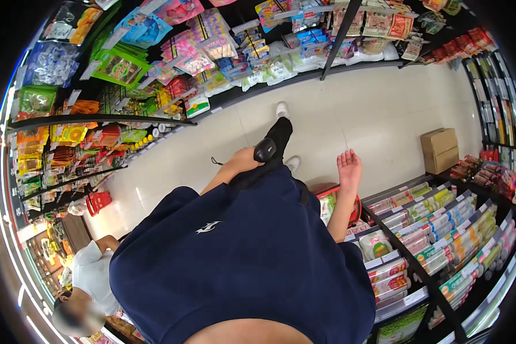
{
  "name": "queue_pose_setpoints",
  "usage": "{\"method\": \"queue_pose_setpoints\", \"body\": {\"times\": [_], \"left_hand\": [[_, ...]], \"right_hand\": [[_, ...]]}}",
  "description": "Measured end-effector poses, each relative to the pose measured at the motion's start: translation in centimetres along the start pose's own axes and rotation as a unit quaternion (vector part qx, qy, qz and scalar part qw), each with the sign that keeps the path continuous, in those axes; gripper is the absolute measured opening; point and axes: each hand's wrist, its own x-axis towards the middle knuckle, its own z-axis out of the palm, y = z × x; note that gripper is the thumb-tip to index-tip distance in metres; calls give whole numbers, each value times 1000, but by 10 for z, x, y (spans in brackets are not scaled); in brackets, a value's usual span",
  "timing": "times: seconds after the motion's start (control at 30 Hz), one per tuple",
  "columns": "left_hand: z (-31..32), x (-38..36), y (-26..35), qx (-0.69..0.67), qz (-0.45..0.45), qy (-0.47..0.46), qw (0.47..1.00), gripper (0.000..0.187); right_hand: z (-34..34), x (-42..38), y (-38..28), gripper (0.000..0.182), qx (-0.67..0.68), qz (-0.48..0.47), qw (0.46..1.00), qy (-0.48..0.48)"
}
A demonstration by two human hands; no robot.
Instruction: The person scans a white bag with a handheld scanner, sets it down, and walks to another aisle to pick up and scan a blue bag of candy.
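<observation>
The left hand [242, 160] had its grip closed around a rounded black device [264, 150], in front of the body and over the dark trousers [279, 135]; its fingertips were hidden, and a thin cord loop [217, 161] stuck out beside the wrist. The right hand [350, 164] was open and held nothing, its palm in view and its fingers slightly curled above the pale floor [327, 103].

One white shoe [282, 109] was well ahead of the other [293, 164], so the wearer seemed to be in mid-stride along the aisle, with no reach to a shelf under way. A red basket [358, 212] with packs in it was partly hidden by the right forearm; whether it hung or stood could not be told.

Snack bags [121, 64] filled the racks ahead and to the left, while cylindrical packs [436, 229] lay in rows on the right. A cardboard box [440, 150] stood on the floor, and another person [92, 275] was at the left. Judging from this pose, a pick from either side would have called for the free right hand, with the device kept secure.
</observation>
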Motion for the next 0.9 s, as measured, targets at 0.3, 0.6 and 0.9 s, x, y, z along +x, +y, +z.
{"method": "queue_pose_setpoints", "body": {"times": [0.3,0.6,0.9], "left_hand": [[-18,119,25,-76,40,17,996,42],[-62,183,58,-76,-17,68,995,35],[-11,191,22,-161,-158,205,952,40]], "right_hand": [[105,30,-17,24,-94,50,991,-87],[248,118,-86,27,-384,-13,917,-111],[382,259,-120,44,-572,-10,795,-200]]}}
